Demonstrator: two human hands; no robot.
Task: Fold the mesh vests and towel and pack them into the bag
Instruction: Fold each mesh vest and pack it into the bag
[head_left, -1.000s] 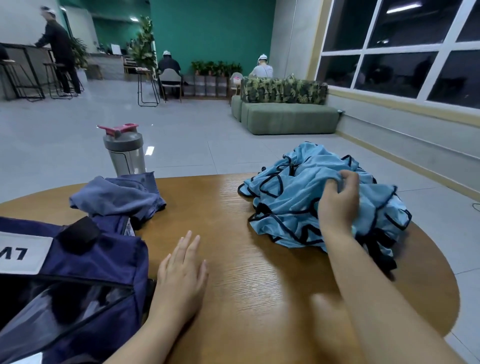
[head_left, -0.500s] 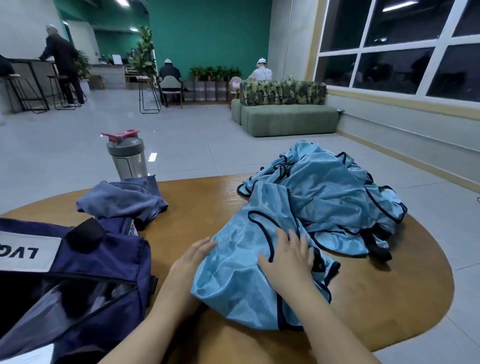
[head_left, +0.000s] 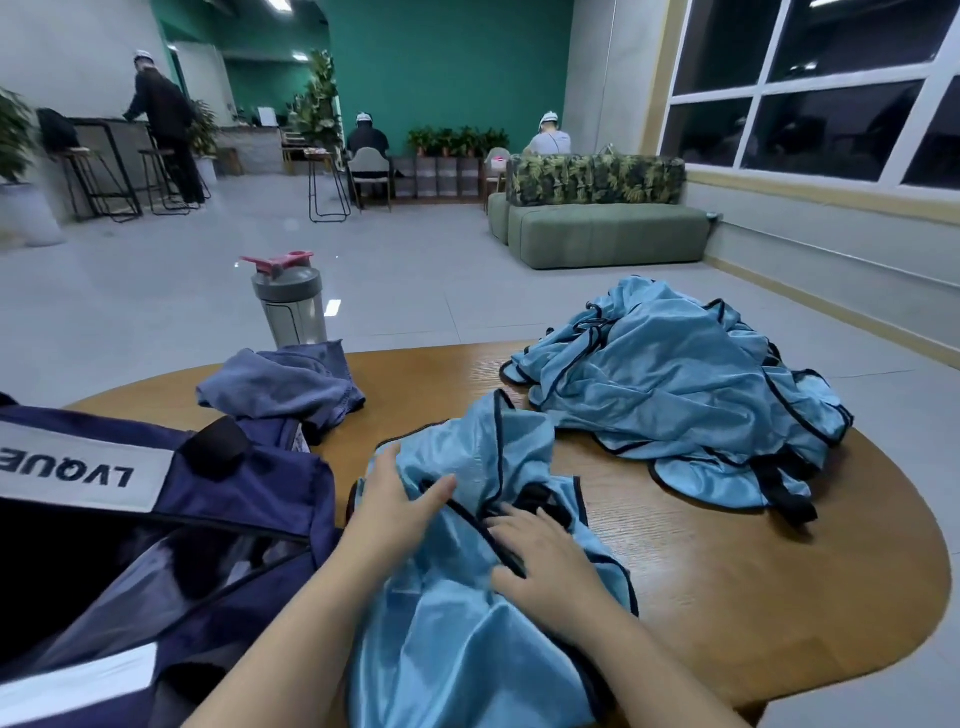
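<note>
Mesh vest (head_left: 467, 597) crumpled at near table edge, just beside open bag (head_left: 156, 545). Left hand (head_left: 395, 506) flat on it, fingers straight, holding nothing. Right hand (head_left: 540, 566) pressing down likewise, fingers spread and gripping nothing. Likely light, limp, slippery; prone to sliding and bunching. Best taken at dark-bound shoulder edges, then spread flat. More vests heaped (head_left: 675, 395) farther right; towel (head_left: 280, 384) behind bag, unfolded.

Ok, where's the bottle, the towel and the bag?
bottle (head_left: 293, 306), head view, on its clear body under the grey lid.
towel (head_left: 283, 382), head view, on the middle of the crumpled cloth.
bag (head_left: 249, 499), head view, on its dark blue top.
</note>
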